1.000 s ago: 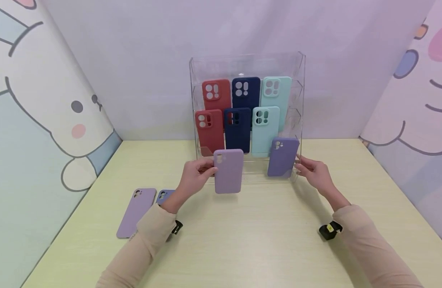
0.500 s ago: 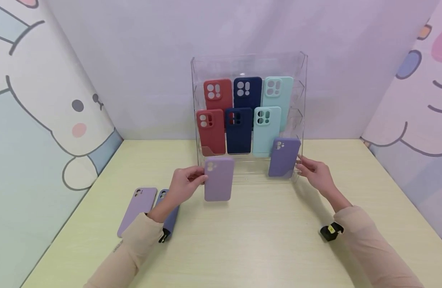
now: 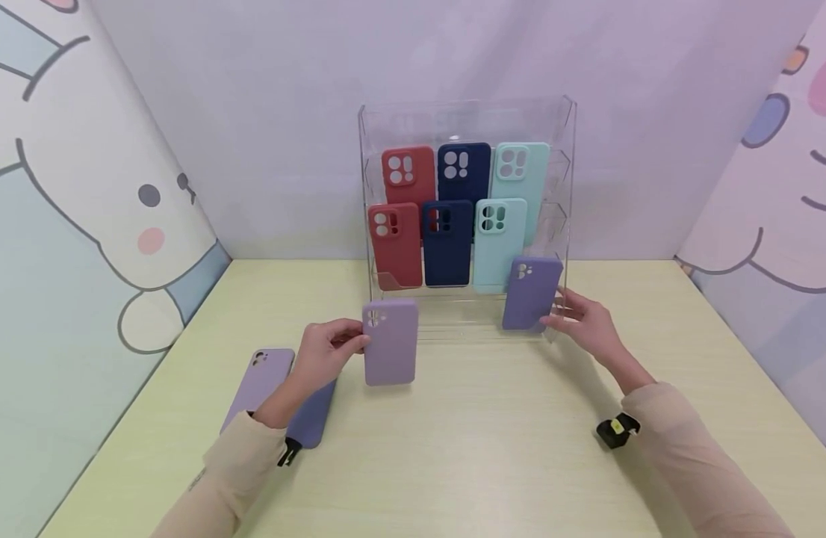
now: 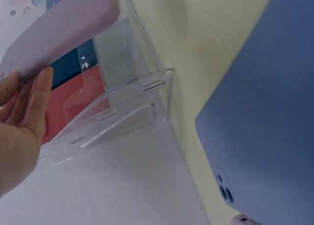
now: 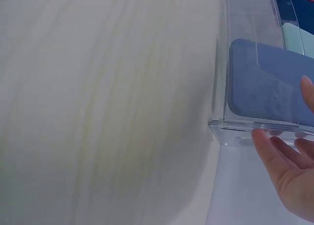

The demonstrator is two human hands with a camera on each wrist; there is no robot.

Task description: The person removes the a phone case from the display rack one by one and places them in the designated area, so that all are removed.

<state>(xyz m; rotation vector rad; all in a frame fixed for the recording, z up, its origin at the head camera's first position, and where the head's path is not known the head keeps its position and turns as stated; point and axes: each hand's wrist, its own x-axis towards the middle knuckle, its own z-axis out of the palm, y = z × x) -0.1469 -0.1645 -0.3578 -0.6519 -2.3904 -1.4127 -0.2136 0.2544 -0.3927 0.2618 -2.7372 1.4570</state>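
My left hand (image 3: pixel 322 355) pinches a lilac phone case (image 3: pixel 390 344) by its left edge, holding it upright in front of the clear acrylic rack (image 3: pixel 467 332). In the left wrist view, that lilac case (image 4: pixel 64 26) shows between thumb and fingers. At the rack's lower right, a purple phone case (image 3: pixel 532 294) stands in the bottom tier. My right hand (image 3: pixel 588 329) is at the rack's right side, with its thumb by that case's lower edge. The right wrist view shows extended fingers (image 5: pixel 267 149) against the rack's side wall and the thumb lifted apart.
Red (image 3: pixel 396 246), navy (image 3: pixel 447 243) and mint (image 3: pixel 499 243) phone cases fill two tiers of the rack. On the table at left lie another lilac case (image 3: pixel 268 370) and a blue-purple case (image 3: pixel 312 418), both partly behind the left arm. Printed cloth (image 3: pixel 151 194) borders the table.
My left hand has moved left and toward me with the lilac case, away from the rack. The right thumb has shifted forward onto the purple case's lower right edge.
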